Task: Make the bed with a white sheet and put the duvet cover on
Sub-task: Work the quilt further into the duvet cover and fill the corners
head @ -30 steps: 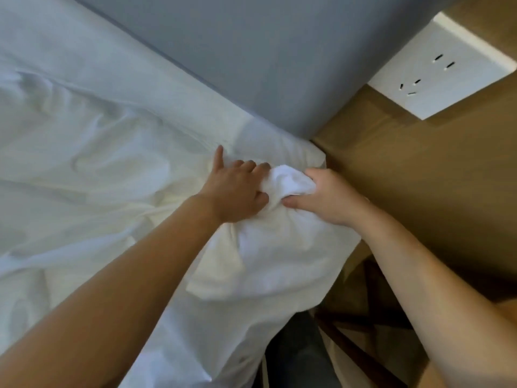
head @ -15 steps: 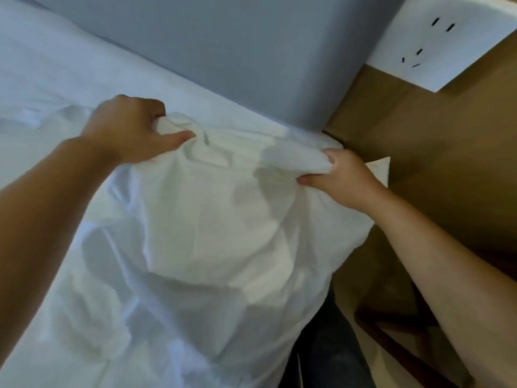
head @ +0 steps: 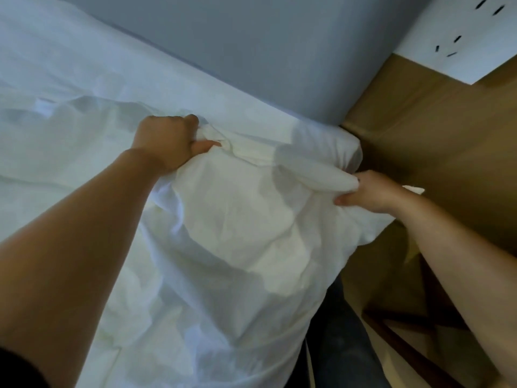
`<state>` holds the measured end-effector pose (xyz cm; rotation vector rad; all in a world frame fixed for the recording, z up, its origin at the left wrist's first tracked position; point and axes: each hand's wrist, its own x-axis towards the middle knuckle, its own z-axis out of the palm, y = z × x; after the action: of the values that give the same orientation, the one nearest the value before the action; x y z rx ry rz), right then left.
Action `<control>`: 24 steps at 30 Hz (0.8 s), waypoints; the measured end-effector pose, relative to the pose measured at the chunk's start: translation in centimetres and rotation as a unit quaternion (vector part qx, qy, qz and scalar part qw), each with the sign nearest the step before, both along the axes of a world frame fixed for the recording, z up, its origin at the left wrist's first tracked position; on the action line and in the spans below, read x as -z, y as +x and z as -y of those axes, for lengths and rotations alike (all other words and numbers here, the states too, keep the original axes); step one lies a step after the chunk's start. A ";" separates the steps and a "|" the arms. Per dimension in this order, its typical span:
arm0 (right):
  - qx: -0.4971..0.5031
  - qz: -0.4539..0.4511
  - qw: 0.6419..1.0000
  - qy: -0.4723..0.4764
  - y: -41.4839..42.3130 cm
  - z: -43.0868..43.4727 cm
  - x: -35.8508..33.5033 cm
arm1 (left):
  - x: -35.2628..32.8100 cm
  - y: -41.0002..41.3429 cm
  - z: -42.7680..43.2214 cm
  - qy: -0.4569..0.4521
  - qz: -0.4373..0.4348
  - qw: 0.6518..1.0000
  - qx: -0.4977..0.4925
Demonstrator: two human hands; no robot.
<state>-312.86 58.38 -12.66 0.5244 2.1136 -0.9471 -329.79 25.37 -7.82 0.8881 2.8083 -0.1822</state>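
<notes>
A white duvet in its cover [head: 237, 225] lies bunched over the bed corner, on top of the white sheet [head: 56, 68]. My left hand [head: 167, 141] grips a fold of the top edge, fingers curled round the cloth. My right hand [head: 369, 193] pinches the corner of the cover beside the wooden wall, a small tip of cloth sticking out past it. The top edge is stretched between both hands. The bed corner [head: 344, 141] under it is partly hidden.
A grey padded headboard [head: 251, 46] runs along the far side of the bed. A wooden wall panel [head: 447, 130] with a white socket plate [head: 458, 37] stands at the right. Dark floor [head: 344, 345] and a dark wooden frame [head: 414, 351] lie below right.
My left hand moved from the corner out to the left along the edge, then back a little right. The right hand kept its hold at the corner; the cloth got spread between them.
</notes>
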 end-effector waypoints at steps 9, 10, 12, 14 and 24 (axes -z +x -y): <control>0.059 -0.051 0.996 0.040 3.1 -1.7 1.5 | 0.5 1.1 -1.9 -0.020 -0.031 0.999 -0.003; 0.029 -0.028 0.996 0.085 3.1 -1.4 1.9 | 0.7 1.3 -2.6 -0.024 -0.028 0.999 -0.012; -0.029 -0.023 0.981 0.190 2.9 -0.3 2.0 | 0.7 1.8 -3.4 0.000 -0.013 0.999 -0.043; -0.046 -0.123 0.962 0.239 2.5 1.2 1.1 | 0.0 2.9 -3.1 0.071 -0.013 0.995 -0.064; -0.084 -0.406 0.907 0.069 1.8 13.7 -4.2 | -3.0 14.9 -3.2 0.254 0.030 0.877 -0.407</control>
<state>-311.04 44.69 -8.49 -0.0252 2.9252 -1.0224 -314.85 28.61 -4.83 -0.2930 2.9215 0.7094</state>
